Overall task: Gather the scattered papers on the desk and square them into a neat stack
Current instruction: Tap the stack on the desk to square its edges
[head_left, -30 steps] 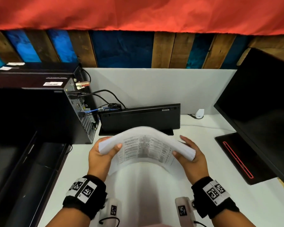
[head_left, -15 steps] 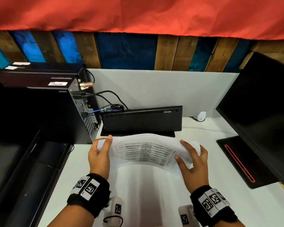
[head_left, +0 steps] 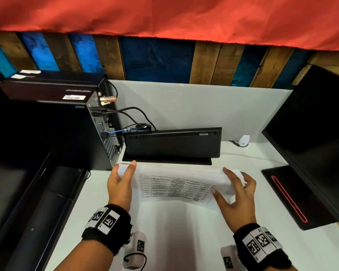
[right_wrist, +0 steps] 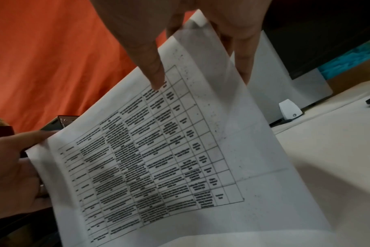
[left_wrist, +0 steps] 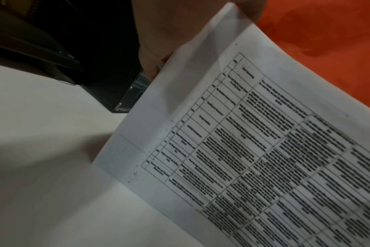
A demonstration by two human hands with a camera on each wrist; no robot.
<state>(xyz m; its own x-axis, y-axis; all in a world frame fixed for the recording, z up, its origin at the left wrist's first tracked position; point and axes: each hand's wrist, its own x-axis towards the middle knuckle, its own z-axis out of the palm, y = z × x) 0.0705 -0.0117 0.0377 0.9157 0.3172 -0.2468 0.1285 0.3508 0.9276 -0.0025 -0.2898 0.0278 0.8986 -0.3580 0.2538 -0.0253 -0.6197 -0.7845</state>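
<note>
Two hands hold one sheaf of papers [head_left: 174,184] upright on its lower edge against the white desk [head_left: 184,231], and I see it from above through the head camera. My left hand [head_left: 119,184] grips the sheaf's left end, thumb on the printed side facing me and fingers behind it. My right hand [head_left: 237,194] clasps the right end in the same way, thumb on the printed table, fingers wrapped round the back. The top sheet carries a dense printed grid of text, blurred beyond reading. The sheaf stands just in front of a black keyboard [head_left: 172,145] propped on its edge. A black computer tower [head_left: 70,126] sits at left, a dark monitor [head_left: 317,133] at right. I see no containers here.
</note>
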